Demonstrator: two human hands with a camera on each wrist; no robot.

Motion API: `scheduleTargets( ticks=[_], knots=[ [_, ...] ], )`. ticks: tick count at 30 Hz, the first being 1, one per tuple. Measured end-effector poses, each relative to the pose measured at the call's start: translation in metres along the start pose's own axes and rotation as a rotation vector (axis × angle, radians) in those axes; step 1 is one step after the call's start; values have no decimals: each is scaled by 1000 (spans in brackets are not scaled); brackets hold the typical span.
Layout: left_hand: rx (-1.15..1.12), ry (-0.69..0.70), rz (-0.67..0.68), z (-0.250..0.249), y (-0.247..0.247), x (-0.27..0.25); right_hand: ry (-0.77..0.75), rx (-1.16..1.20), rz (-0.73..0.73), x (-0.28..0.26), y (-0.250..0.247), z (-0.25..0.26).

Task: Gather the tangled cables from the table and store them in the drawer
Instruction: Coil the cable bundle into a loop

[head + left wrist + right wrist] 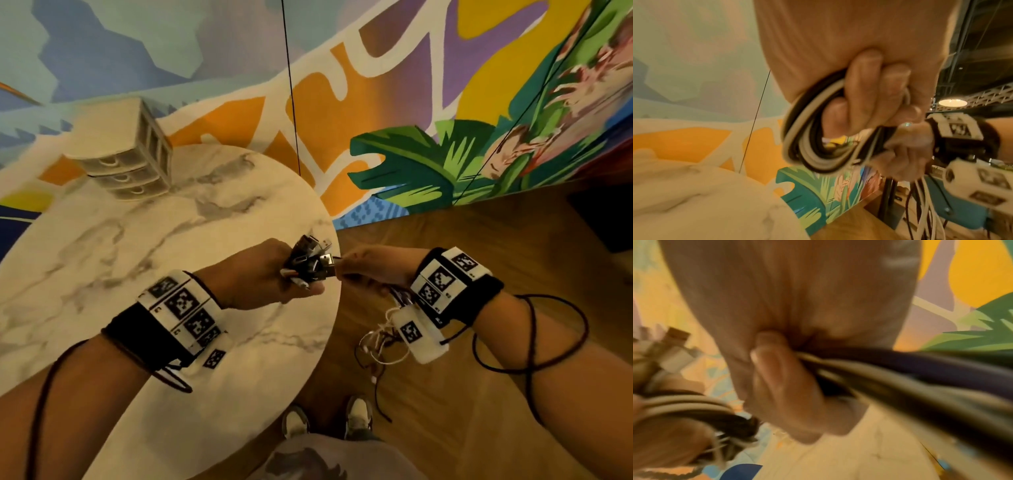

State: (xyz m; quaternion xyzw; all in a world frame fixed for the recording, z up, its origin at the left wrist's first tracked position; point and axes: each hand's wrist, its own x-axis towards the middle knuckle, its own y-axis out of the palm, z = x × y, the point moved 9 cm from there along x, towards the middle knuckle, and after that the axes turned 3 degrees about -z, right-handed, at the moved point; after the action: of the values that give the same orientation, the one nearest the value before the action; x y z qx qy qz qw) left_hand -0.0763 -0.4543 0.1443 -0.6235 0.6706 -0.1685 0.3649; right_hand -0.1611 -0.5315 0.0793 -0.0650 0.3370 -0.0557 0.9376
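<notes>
A bundle of black and white cables (310, 262) with several USB plugs sticks out of my left hand (270, 274), held over the right edge of the round marble table (137, 246). In the left wrist view the cables (809, 146) loop round my curled fingers (863, 84). My right hand (370, 270) grips the same cables just to the right, with loose ends (380, 342) hanging below the wrist. The right wrist view shows the dark strands (920, 373) running out of my right fist (781, 378). The small white drawer unit (126, 150) stands at the table's far left, its drawers closed.
A painted mural wall (411, 102) rises behind the table. Wooden floor (479, 240) lies to the right, and my shoes (329, 418) stand by the table's near edge. A thin black cord (291, 89) hangs down before the wall.
</notes>
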Motion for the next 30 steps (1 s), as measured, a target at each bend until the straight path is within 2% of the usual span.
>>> scheduleTargets(
  ticks=[4,6,8,11,13,16,18,22,27,30],
  knots=[
    [261,209,-399,-2,-21,-6,-119,-19,-155,3,-5,36],
    [369,212,-509,-2,-27,-12,-154,-46,-246,5,-9,49],
    [450,176,-521,0,-25,-15,-163,-80,-303,8,-12,57],
    [580,231,-494,-5,-15,-21,-113,-129,-360,13,-20,63],
    [592,241,-465,-5,-11,-24,-104,-196,-368,16,-20,69],
    [602,180,-396,5,-6,-20,-103,-265,-361,19,-15,74],
    [628,125,-396,15,-8,-18,-104,-293,-343,20,-9,75],
    [599,74,-513,20,-26,-20,-137,-232,-313,20,4,75],
    [441,120,-723,18,-36,-30,-190,23,-238,11,16,75],
    [307,100,-853,24,-40,-32,-256,208,-225,4,24,77]
  ],
)
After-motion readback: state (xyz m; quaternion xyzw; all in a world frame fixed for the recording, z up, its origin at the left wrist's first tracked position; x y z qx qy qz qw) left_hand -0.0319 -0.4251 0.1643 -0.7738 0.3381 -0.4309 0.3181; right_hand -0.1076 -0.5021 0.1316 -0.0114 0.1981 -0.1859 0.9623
